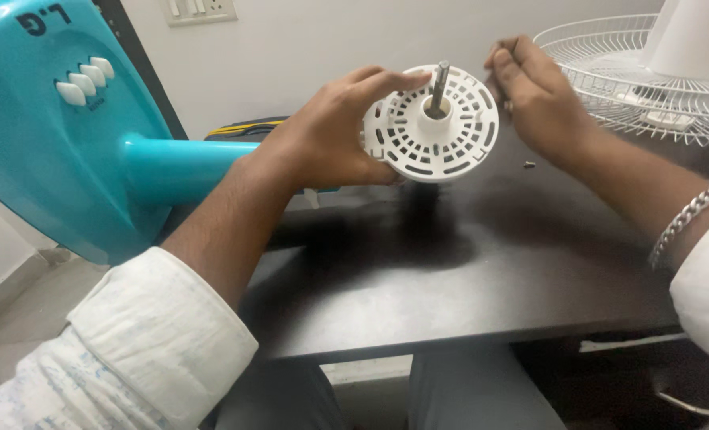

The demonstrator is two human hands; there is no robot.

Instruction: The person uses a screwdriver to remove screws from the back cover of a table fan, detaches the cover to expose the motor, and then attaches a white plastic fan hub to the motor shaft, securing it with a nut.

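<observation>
White plastic motor cover (434, 127) with steel shaft (440, 84) sits gripped by its rim in my left hand (330, 135) above the desk (450, 271), looking light, stiff, its slots breakable; right fingers (510, 68) pinched beside it, contents unclear.

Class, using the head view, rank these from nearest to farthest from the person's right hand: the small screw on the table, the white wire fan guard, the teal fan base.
From the right hand:
1. Small screw, just below on the table.
2. White wire fan guard, to the right.
3. Teal fan base, far left.
</observation>
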